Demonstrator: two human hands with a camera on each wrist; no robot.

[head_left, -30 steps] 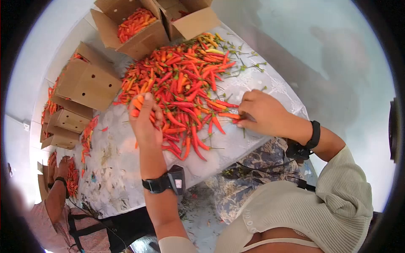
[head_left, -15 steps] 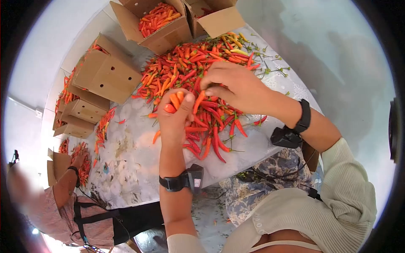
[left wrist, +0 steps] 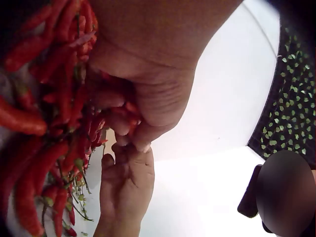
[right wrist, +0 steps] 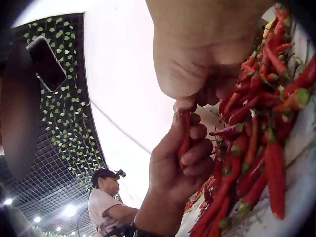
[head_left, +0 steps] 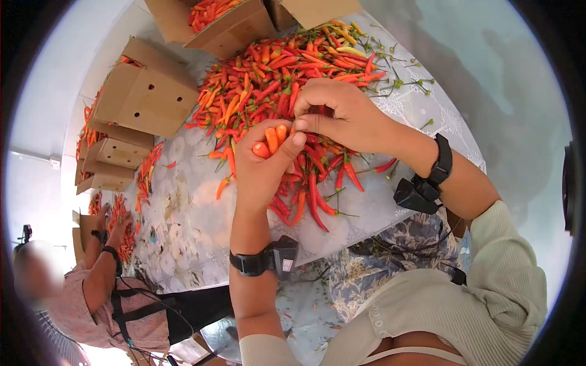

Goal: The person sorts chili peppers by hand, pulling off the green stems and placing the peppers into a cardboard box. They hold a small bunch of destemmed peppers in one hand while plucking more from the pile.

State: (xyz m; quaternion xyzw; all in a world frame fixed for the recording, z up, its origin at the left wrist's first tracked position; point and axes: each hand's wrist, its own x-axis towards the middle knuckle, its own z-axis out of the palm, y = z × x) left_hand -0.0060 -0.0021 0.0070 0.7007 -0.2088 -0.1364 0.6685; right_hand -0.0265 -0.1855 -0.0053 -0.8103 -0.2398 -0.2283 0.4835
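In the head view my left hand [head_left: 259, 168] grips several red-orange chili peppers [head_left: 271, 140], their ends showing between thumb and fingers. Right beside it my right hand [head_left: 345, 113] has its thumb and fingertips together at the left thumb tip. The right wrist view shows a red chili [right wrist: 184, 140] upright in the left hand's curled fingers, with the right fingertips pinching its top end. Its stem is hidden by those fingers. Both hands are over a large pile of red and orange chilies [head_left: 268, 73] on the table.
Cardboard boxes [head_left: 146, 97] of chilies line the table's far and left sides. Loose green stems [head_left: 400, 82] lie on the patterned white tablecloth [head_left: 189, 226] at the right. Another person [head_left: 116, 287] works at chilies at the left end.
My right hand has moved from the pile's right edge to my left hand, bringing an orange chili. Now its fingertips meet the left hand's. The left hand keeps its bunch of chilies.
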